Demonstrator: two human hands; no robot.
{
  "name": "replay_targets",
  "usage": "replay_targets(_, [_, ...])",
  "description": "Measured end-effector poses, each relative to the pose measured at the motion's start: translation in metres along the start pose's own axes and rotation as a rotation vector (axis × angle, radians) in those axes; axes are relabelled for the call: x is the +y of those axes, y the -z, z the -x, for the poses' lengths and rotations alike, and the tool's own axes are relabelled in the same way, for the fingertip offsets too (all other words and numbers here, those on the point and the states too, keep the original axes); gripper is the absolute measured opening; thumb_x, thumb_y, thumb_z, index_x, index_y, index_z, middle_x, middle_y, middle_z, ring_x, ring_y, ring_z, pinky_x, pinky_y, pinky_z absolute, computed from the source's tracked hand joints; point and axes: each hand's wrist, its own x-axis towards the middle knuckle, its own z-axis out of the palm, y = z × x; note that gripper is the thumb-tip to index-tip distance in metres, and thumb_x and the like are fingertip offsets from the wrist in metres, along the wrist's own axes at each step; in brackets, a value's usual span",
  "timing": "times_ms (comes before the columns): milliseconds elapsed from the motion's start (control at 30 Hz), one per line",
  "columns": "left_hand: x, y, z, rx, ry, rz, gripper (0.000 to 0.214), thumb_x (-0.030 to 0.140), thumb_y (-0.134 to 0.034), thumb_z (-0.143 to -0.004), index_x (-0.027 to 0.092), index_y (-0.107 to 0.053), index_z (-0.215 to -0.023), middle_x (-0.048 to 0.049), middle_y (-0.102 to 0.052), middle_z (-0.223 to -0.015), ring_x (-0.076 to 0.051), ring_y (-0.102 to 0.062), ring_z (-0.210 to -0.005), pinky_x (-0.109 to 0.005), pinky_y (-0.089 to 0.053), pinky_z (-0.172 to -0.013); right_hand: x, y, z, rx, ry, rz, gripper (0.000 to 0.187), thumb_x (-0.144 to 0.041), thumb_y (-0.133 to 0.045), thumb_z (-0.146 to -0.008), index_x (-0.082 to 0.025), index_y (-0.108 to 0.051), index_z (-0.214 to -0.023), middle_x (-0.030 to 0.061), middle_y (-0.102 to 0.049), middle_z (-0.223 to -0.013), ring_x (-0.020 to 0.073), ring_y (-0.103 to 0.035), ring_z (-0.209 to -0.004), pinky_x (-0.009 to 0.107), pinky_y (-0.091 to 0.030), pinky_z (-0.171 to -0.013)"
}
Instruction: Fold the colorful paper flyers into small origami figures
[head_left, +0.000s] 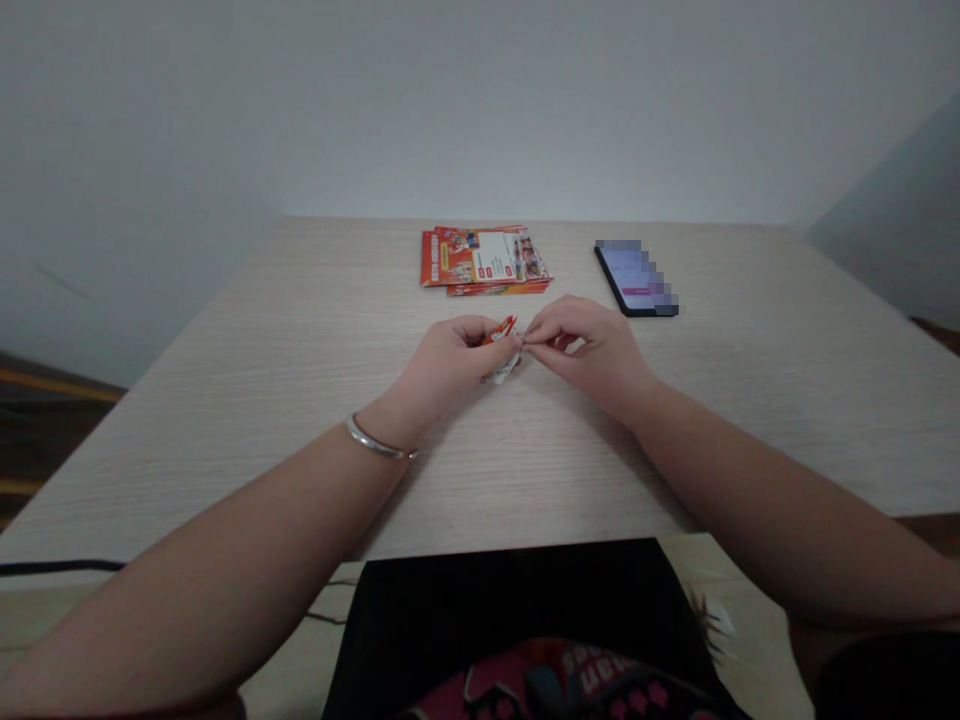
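Over the middle of a pale wooden table, both of my hands meet on a small folded piece of red and white printed paper. My left hand is curled round it, with a silver bangle on that wrist. My right hand pinches the paper's right edge between thumb and fingers. Most of the paper is hidden inside my fingers.
A stack of orange-red printed leaflets lies at the back of the table. To its right rests a black phone with a lit screen. A black cable runs along the near left edge. A white wall stands behind the table.
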Motion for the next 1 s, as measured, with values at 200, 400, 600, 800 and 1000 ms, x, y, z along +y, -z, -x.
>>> replay_targets(200, [-0.0024,0.0,-0.0008,-0.002,-0.017,0.004,0.024,0.039,-0.074,-0.076,0.016,-0.069,-0.072,0.0002,-0.06,-0.066,-0.01,-0.047,-0.06,-0.025,-0.033,-0.055,-0.0009,-0.0009,0.0006,-0.003,-0.045,-0.036,0.012,-0.022,-0.07,-0.08,-0.022,-0.064,-0.07,0.0015,-0.067,-0.077,0.014,-0.06,-0.07,0.027,-0.046,-0.057])
replay_targets(400, [-0.0018,-0.0005,0.0002,-0.008,0.006,0.055,0.026,0.041,-0.075,-0.074,0.016,-0.069,-0.072,0.0001,-0.059,-0.065,-0.01,-0.047,-0.059,-0.025,-0.032,-0.054,-0.0021,-0.0034,0.0022,-0.054,-0.178,-0.1,0.013,-0.024,-0.071,-0.075,-0.022,-0.06,-0.069,0.0006,-0.065,-0.076,0.0131,-0.058,-0.066,0.028,-0.046,-0.058])
replay_targets(600, [0.001,-0.0009,0.0003,-0.008,0.008,0.042,0.027,0.041,-0.075,-0.074,0.017,-0.065,-0.068,0.0013,-0.055,-0.063,-0.01,-0.044,-0.058,-0.025,-0.03,-0.053,-0.0014,-0.0084,0.002,-0.096,-0.445,-0.385,0.014,-0.03,-0.07,-0.073,-0.021,-0.061,-0.078,-0.004,-0.059,-0.065,0.0101,-0.051,-0.056,0.026,-0.042,-0.053])
replay_targets(800, [0.0009,0.001,-0.002,-0.027,-0.064,-0.035,0.026,0.04,-0.071,-0.076,0.018,-0.063,-0.066,0.0025,-0.05,-0.06,-0.009,-0.038,-0.056,-0.025,-0.026,-0.051,-0.0018,-0.0072,-0.0006,-0.133,-0.536,-0.431,0.018,-0.034,-0.071,-0.076,-0.021,-0.059,-0.074,-0.0046,-0.057,-0.061,0.0095,-0.051,-0.054,0.025,-0.041,-0.051])
replay_targets(1000, [0.0021,0.001,-0.0012,-0.042,-0.07,-0.046,0.024,0.038,-0.069,-0.077,0.018,-0.063,-0.066,0.0031,-0.05,-0.06,-0.01,-0.038,-0.056,-0.026,-0.027,-0.052,-0.0037,-0.0087,-0.0021,-0.139,-0.592,-0.453,0.02,-0.031,-0.073,-0.075,-0.021,-0.056,-0.069,-0.0052,-0.055,-0.061,0.0096,-0.051,-0.053,0.025,-0.043,-0.052])
